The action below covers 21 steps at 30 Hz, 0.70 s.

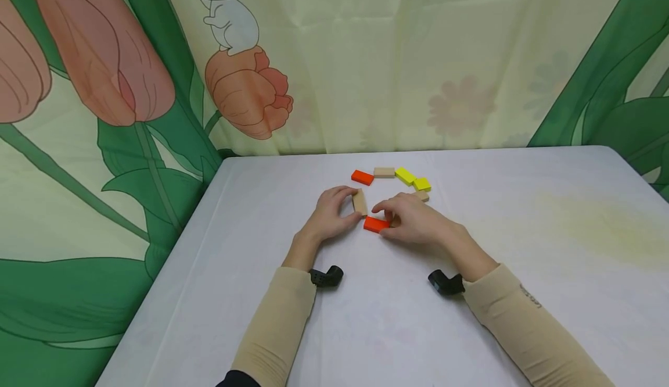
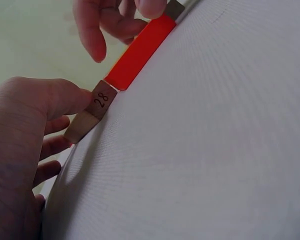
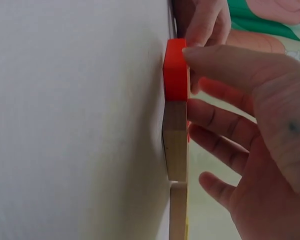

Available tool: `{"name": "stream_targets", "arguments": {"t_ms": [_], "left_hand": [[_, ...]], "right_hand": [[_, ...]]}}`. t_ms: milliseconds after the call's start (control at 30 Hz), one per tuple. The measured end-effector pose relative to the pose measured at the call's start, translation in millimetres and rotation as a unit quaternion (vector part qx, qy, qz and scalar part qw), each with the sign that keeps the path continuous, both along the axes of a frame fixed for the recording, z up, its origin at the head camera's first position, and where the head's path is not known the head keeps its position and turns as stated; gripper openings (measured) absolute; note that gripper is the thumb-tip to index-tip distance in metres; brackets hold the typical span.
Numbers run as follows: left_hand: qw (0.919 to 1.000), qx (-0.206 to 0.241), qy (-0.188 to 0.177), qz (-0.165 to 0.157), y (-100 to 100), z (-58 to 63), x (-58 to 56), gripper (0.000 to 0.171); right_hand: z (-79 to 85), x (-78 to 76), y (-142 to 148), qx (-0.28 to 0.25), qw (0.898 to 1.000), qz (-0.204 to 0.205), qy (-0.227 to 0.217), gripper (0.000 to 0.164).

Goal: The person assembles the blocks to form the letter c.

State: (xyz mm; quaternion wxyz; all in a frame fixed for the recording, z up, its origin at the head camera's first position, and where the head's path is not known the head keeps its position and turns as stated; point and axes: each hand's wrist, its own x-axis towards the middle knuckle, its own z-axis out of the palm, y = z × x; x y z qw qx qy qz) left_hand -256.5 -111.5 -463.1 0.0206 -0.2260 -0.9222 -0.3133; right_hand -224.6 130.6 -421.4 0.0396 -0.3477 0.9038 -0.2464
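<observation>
- 2 beige sleeves, near.
- Left hand: thumb and fingers pinching 1 wooden block.
- Right hand: loosely spread, thumb touching the near red block.

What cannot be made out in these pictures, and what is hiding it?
Head view: the wooden block beside the nearer red block is mostly hidden by the right hand.
Head view: the lettering on the right sleeve is too small to read.
Left wrist view: the top edge cuts off the right hand.
</observation>
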Motion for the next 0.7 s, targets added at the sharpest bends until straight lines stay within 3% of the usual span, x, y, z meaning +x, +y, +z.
{"name": "stream_targets", "arguments": {"t_ms": [233,700], "left_hand": [[0.9999,-0.011,-0.007,0.005,0.8,0.1,1.1,0.057],[0.9990,-0.040,0.012,-0.014,1.2,0.5,-0.4,0.058]], "right_hand": [[2.1,0.2,2.6,-0.006,0.999,0.024,-0.021,0.035],[3.2,2.1,-1.3,0.000,0.999,0.040,0.009,0.029]]}}
